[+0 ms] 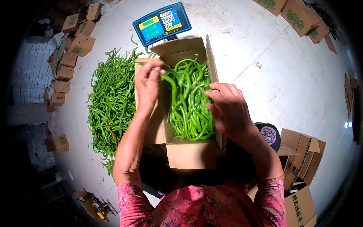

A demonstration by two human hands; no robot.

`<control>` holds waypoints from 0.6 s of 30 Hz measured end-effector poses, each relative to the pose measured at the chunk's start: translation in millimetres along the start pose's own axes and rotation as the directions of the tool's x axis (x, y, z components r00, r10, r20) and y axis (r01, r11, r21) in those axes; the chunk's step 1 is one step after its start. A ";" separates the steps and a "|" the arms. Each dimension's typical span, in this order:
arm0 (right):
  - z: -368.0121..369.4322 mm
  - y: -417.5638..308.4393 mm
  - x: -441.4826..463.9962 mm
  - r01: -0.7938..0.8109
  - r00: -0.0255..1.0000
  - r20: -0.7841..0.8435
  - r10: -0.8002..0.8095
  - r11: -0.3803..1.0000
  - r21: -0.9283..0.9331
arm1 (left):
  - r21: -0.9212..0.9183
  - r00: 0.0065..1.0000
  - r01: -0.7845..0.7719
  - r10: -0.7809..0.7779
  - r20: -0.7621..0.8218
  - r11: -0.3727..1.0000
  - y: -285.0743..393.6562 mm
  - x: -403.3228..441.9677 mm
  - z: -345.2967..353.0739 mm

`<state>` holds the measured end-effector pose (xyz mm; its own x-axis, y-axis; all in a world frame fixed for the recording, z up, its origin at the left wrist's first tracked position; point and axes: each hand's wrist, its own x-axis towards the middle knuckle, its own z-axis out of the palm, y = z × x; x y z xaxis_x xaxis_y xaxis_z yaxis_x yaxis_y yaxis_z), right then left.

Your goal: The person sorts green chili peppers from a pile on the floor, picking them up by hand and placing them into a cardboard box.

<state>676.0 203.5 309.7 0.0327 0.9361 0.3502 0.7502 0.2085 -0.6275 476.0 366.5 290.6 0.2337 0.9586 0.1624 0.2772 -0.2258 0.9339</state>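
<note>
An open cardboard box (pixel 191 156) stands in front of me, filled with long green chili peppers (pixel 191 98). My left hand (pixel 148 86) is over the box's left flap, its thumb and fingers pinched on green chili peppers whose ends reach toward the pile inside; the fingertips are slightly blurred. Over the box's right wall, my right hand (pixel 230 108) has its fingers bent and apart at the edge of the peppers. I see nothing held in it, though its palm side is hidden.
A heap of loose chili peppers (pixel 111 102) lies on the floor left of the box. Beyond the box is a scale display (pixel 162 23). Cardboard boxes (pixel 81 45) line the left side, and more cartons (pixel 298 160) stand at lower right. Others (pixel 298 17) lie at upper right.
</note>
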 end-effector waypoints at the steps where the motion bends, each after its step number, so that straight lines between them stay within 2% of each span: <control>1: -0.7 0.3 -0.6 -0.003 1.000 -0.002 0.003 1.000 0.000 | -0.042 0.993 -0.109 0.107 -0.047 0.993 7.3 1.9 -3.6; 4: -0.6 0.9 -1.7 -0.010 1.000 0.002 0.010 1.000 -0.006 | 0.000 0.917 -0.364 0.358 -0.175 0.931 40.4 5.2 -15.8; 6: -0.1 1.1 -0.2 0.003 1.000 -0.004 -0.003 1.000 0.012 | 0.073 0.890 -0.395 0.402 -0.216 0.916 60.3 -1.6 -23.3; 7: 0.2 2.2 0.2 0.014 1.000 -0.013 -0.013 0.999 0.033 | 0.052 0.871 -0.436 0.435 -0.228 0.899 66.9 -5.1 -26.2; 8: 0.5 3.2 -0.4 0.024 1.000 -0.020 -0.023 0.998 0.052 | 0.132 0.859 -0.435 0.455 -0.234 0.891 74.4 -9.9 -27.7; 10: 5.7 10.7 -4.1 0.034 0.992 0.113 -0.055 0.982 0.184 | 0.362 0.825 -0.512 0.563 -0.045 0.779 81.4 -29.0 -29.0; 11: 7.7 12.2 -3.9 0.036 0.981 0.177 -0.083 0.967 0.251 | 0.416 0.728 -0.643 0.682 0.072 0.643 78.7 -36.6 -23.2; 12: 3.7 7.0 0.6 -0.254 0.946 0.306 0.107 0.830 0.497 | 0.407 0.731 -0.666 0.657 0.186 0.626 81.2 -54.1 -14.1; 13: -4.2 -1.8 7.0 -0.518 0.848 0.474 0.236 0.561 0.646 | 0.308 0.705 -0.709 0.654 0.274 0.635 74.2 -69.8 -5.6; 14: -8.8 -6.4 10.3 -0.710 0.702 0.653 0.286 0.206 0.673 | 0.257 0.651 -0.758 0.677 0.344 0.599 65.6 -84.6 2.5; 15: -1.3 -1.4 6.4 -0.711 0.700 0.681 0.215 0.126 0.692 | 0.167 0.596 -0.799 0.720 0.355 0.578 54.8 -96.5 15.6; 16: 2.4 -1.7 4.3 -0.704 0.702 0.672 0.235 0.082 0.706 | 0.076 0.539 -0.831 0.762 0.359 0.552 45.1 -106.6 23.3; 18: 8.7 -6.2 3.8 -0.684 0.704 0.658 0.266 0.002 0.730 | 0.126 0.501 -0.842 0.675 0.541 0.524 42.5 -123.5 18.4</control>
<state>665.7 208.2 308.8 -0.2125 0.9011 -0.3781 -0.5026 -0.4326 -0.7485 476.1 235.3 304.4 0.8086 0.2340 0.5398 0.0655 -0.9476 0.3128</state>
